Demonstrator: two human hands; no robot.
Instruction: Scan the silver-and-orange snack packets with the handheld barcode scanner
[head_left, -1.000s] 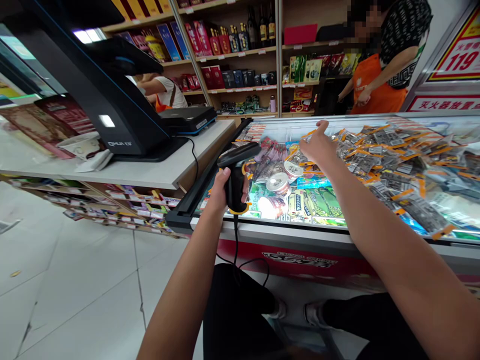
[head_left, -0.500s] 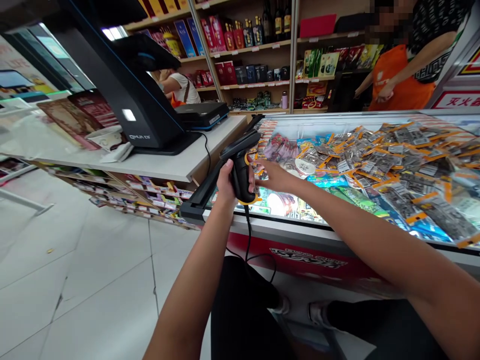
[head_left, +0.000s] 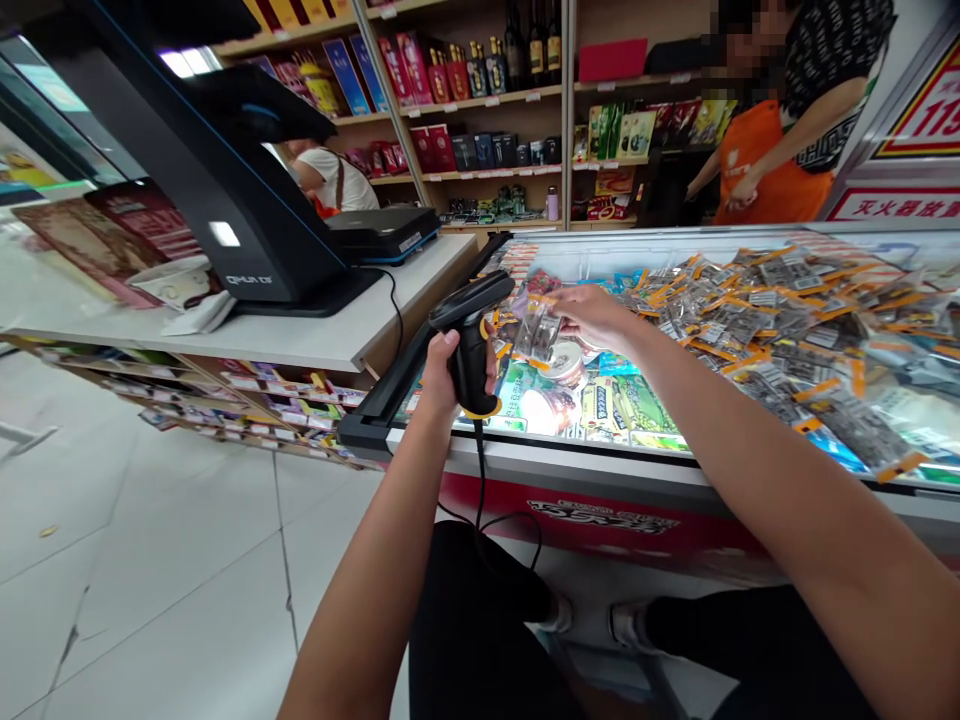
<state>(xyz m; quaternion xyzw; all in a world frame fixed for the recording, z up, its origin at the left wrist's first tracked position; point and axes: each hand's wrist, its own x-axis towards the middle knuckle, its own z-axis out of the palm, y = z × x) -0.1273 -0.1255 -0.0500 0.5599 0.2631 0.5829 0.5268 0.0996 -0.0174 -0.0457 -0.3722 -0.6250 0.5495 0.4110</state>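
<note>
My left hand (head_left: 442, 372) is wrapped round the grip of a black and yellow barcode scanner (head_left: 471, 345), its cable hanging down in front of the freezer. The scanner's head points away and to the right. My right hand (head_left: 592, 318) pinches a clear snack packet with orange edges (head_left: 538, 330), held up just right of the scanner. Under it, through the glass top, frozen goods show, among them a round tub (head_left: 562, 362) and green packs (head_left: 637, 400). Many similar orange-edged packets (head_left: 750, 300) lie heaped to the right of my right hand.
Left of the freezer (head_left: 600, 465) stands a white counter (head_left: 315, 335) with a black checkout terminal (head_left: 262, 230) and a white bowl (head_left: 176, 280). A person in an orange apron (head_left: 772, 165) stands behind the freezer. Another person (head_left: 330, 180) is beyond the counter. Stocked shelves (head_left: 491, 172) line the back.
My right hand has moved away from beside the scanner to the right and now holds up a snack packet. The scanner stays in my left hand; the view has shifted slightly right.
</note>
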